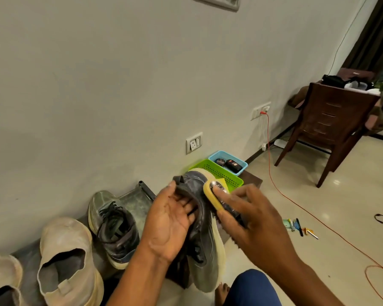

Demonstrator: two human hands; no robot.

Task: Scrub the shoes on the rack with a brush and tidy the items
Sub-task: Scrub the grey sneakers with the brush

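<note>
The left hand point(170, 215) grips a worn, dusty grey sneaker with a cream sole point(202, 244) by its heel. Just right of that grip, the right hand point(250, 215) pinches a yellow-backed brush point(217, 198) against the upper.

We see the left hand point(171, 219) gripping a dark grey sneaker point(200, 230) by its heel opening, while the right hand point(250, 219) holds a yellow-edged shoe brush point(217, 198) against its upper. On the low rack point(139, 195) by the wall stand its laced mate point(114, 228) and two beige slip-ons point(64, 259). Beyond sit a green basket point(221, 173) and a blue basket point(228, 161).
</note>
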